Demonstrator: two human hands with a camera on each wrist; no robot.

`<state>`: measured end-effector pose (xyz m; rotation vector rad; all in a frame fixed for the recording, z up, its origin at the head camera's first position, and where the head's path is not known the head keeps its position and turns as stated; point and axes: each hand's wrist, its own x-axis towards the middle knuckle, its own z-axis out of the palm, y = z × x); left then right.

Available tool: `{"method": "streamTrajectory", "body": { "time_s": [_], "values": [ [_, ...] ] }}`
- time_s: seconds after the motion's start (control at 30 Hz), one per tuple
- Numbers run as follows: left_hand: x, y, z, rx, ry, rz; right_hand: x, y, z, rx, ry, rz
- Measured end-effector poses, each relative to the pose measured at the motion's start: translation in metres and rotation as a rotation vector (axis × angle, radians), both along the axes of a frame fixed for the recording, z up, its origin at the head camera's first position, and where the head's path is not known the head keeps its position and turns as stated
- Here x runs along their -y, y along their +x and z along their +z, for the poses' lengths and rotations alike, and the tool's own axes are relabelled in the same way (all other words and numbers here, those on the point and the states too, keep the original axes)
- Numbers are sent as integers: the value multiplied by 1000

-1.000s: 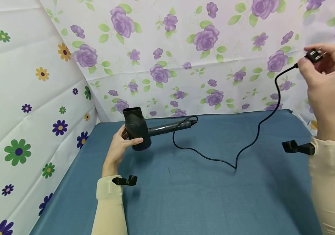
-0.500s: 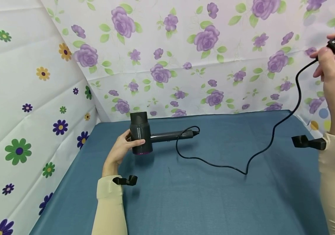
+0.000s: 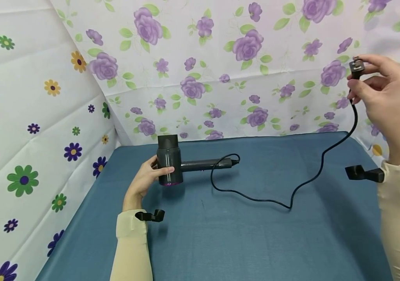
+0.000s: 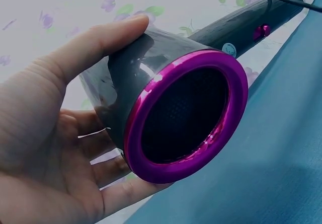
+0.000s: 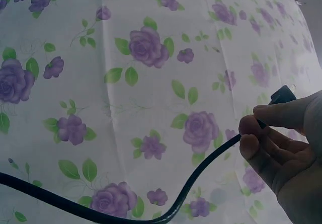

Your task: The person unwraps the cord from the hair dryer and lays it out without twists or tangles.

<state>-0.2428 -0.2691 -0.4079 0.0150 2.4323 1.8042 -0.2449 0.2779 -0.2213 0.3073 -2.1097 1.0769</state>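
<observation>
A dark grey hair dryer (image 3: 169,158) has its nozzle pointing up and its handle stretching to the right in the head view. My left hand (image 3: 145,175) grips its barrel, thumb across the near side and fingers behind. The left wrist view shows the magenta ring (image 4: 236,90) round the barrel's end and a magenta switch on the handle. At upper right, my right hand (image 3: 389,91) pinches the black plug (image 3: 356,68) between thumb and fingers, prongs up. The black power cord (image 3: 321,166) runs from the plug down to the table, then loops back to the handle's end.
A blue cloth (image 3: 242,238) covers the table. Behind it hangs a white curtain with purple roses (image 3: 193,88), and on the left a white sheet with colourful daisies (image 3: 22,180). Both sleeves carry black wrist mounts (image 3: 365,173).
The hair dryer has turned upright and shifted slightly right and down in my left hand. My right hand moved right and up with the plug, then came back left, turning the prongs upward.
</observation>
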Motion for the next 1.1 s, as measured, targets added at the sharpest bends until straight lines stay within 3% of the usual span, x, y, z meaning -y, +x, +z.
{"method": "streamTrajectory", "body": {
  "time_s": [0.2, 0.5, 0.67, 0.97, 1.1],
  "values": [
    [1, -1, -2, 32, -16, -17, 2, -5, -1, 27, 66, -20],
    [-1, 0, -1, 134, -35, -28, 9, -15, -7, 54, 84, 61],
    [-1, 0, -1, 148, -28, -30, 13, -21, -13, 38, 86, 134],
    [-1, 0, -1, 175, -56, -73, 29, -27, -18, -16, 197, 148],
    [-1, 2, -2, 183, -47, -97, 37, -30, -20, -6, 202, 194]
  ]
}}
